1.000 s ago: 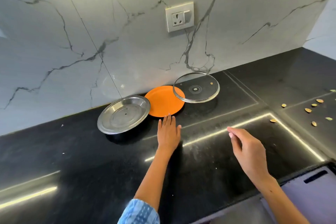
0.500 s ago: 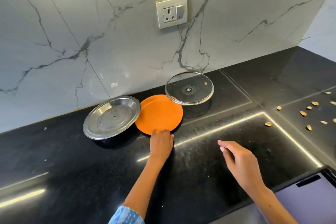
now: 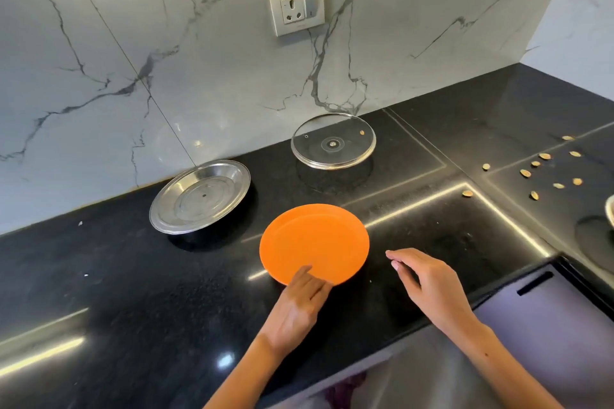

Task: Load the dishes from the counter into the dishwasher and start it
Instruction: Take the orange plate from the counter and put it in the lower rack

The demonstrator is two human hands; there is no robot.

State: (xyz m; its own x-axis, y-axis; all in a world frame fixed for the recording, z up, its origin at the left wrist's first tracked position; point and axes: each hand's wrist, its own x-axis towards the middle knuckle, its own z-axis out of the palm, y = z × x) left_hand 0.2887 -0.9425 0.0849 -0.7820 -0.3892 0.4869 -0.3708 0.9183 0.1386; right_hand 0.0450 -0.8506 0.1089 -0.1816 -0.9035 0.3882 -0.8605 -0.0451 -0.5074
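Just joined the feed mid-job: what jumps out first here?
The orange plate stands out at the centre of the black counter, with the left hand gripping its near edge. Behind it sit a steel plate to the left and a glass lid by the wall; the right hand hovers beside the orange plate.

In front of me is a white marble wall (image 3: 206,53) with grey veins, and on it a cream socket plate (image 3: 296,5) with one switch. Below it the black polished tabletop (image 3: 139,292) reflects bright strips of light. At my right the wall turns a corner (image 3: 578,20).
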